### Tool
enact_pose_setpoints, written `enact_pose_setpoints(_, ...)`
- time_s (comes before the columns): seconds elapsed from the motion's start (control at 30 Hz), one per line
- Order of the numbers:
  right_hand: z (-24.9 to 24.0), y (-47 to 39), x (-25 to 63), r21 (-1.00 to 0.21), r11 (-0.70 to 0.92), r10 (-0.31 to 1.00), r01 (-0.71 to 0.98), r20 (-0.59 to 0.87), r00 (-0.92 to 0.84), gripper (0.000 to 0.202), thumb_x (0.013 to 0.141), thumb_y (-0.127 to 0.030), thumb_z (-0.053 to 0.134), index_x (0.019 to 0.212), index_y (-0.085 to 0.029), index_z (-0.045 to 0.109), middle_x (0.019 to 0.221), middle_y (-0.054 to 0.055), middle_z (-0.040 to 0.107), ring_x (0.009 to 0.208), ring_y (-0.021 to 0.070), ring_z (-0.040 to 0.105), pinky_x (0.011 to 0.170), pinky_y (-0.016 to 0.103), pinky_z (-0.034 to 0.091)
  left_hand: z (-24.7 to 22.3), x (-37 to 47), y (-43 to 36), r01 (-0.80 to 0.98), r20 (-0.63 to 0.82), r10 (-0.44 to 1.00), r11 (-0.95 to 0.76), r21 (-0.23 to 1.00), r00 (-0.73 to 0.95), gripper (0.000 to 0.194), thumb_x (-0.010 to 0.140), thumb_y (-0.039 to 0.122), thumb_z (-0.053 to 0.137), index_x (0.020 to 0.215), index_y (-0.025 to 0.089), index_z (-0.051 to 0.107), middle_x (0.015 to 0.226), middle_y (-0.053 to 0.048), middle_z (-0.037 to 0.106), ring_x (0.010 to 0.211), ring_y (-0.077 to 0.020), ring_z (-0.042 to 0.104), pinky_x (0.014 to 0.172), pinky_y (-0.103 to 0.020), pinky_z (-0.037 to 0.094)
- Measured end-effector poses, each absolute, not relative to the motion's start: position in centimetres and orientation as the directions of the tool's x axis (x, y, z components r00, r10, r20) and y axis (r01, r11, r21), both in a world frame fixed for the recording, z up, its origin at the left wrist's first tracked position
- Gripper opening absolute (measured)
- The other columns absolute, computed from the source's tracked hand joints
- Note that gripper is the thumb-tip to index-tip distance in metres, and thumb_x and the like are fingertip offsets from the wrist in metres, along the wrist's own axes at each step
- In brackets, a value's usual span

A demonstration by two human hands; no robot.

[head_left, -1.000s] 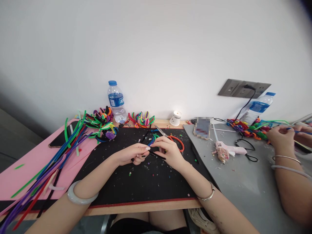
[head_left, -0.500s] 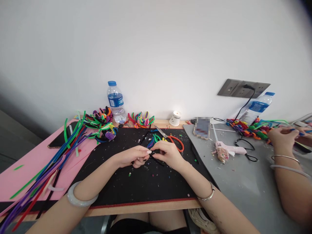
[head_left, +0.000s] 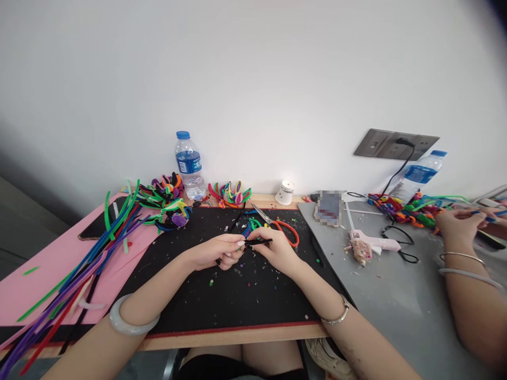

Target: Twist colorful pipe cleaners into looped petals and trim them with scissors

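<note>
Above the middle of the black mat (head_left: 178,301), both of my hands meet at a black pipe cleaner (head_left: 259,241). My left hand (head_left: 222,252) is closed, pinching it between thumb and fingers. My right hand (head_left: 273,248) is closed on it too, and the loose end lies across the fingers, pointing right. Just behind my right hand are bent blue and green pipe cleaner pieces (head_left: 251,226), partly hidden by it. Scissors (head_left: 285,228) with orange handles lie beyond, blades toward the wall.
Loose pipe cleaners (head_left: 79,279) and a phone (head_left: 99,224) lie on pink sheet at left. A water bottle (head_left: 189,166), colourful bundle (head_left: 229,195) and paper cup (head_left: 285,192) stand along the wall. At right are a glue gun (head_left: 374,241) and another person's hands (head_left: 461,227) holding something blue.
The black pipe cleaner's free end has swung up, from pointing down-right below my right fingers to lying nearly level across them. My hands have barely shifted.
</note>
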State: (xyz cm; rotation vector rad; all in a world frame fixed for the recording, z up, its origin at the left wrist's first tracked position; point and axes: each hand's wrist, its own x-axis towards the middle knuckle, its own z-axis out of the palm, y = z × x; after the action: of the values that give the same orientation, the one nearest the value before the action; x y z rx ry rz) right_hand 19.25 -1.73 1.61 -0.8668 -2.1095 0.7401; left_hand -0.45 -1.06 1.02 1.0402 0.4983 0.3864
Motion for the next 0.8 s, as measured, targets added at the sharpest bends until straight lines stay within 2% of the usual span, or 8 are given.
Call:
enact_pose_setpoints(0.43, 1.57, -1.75, 19.21, -0.739, 0.577, 0.780, 0.348, 0.373, -0.502, 0.008, 0.074, -0.014, 0.055, 0.080, -0.017, 0.060, 0.074, 0.001, 0.061, 0.067, 0.0114, 0.055, 0.062, 0.021, 0.043, 0.85, -0.47, -0.97, -0.027, -0.248, 0.540, 0.450, 0.893, 0.805, 0.020, 0.082, 0.033, 0.051, 0.076, 0.016, 0.041, 0.053, 0.009, 0.022, 0.042, -0.0029, 0.012, 0.040, -0.017, 0.011)
enact_pose_setpoints(0.53, 1.53, -1.83, 19.20, -0.729, 0.595, 0.756, 0.337, 0.367, -0.541, 0.005, 0.075, -0.018, 0.057, 0.079, -0.016, 0.060, 0.068, 0.000, 0.058, 0.060, 0.0096, 0.052, 0.057, 0.020, 0.042, 0.76, -0.51, -0.95, -0.017, -0.250, 0.540, 0.442, 0.897, 0.804, 0.021, 0.081, 0.034, 0.051, 0.076, 0.016, 0.043, 0.051, 0.009, 0.022, 0.041, -0.0031, 0.012, 0.039, -0.017, 0.011)
enact_pose_setpoints(0.67, 1.39, -1.97, 19.24, -0.781, 0.543, 0.752, 0.307, 0.291, -0.591, 0.014, 0.081, -0.027, 0.052, 0.084, -0.016, 0.059, 0.062, -0.001, 0.054, 0.046, 0.0064, 0.048, 0.048, 0.018, 0.040, 0.79, -0.58, -0.91, 0.005, -0.264, 0.539, 0.434, 0.901, 0.800, 0.022, 0.079, 0.035, 0.054, 0.074, 0.016, 0.043, 0.049, 0.010, 0.021, 0.040, -0.0030, 0.012, 0.038, -0.017, 0.010)
enact_pose_setpoints(0.8, 1.41, -1.98, 19.24, -0.769, 0.559, 0.744, 0.310, 0.300, -0.596, 0.016, 0.082, -0.029, 0.051, 0.086, -0.016, 0.059, 0.068, 0.001, 0.058, 0.051, 0.0074, 0.050, 0.051, 0.018, 0.041, 1.00, -0.57, -0.90, 0.019, -0.278, 0.534, 0.438, 0.899, 0.799, 0.024, 0.077, 0.035, 0.057, 0.073, 0.016, 0.042, 0.048, 0.010, 0.021, 0.039, -0.0029, 0.013, 0.037, -0.017, 0.010)
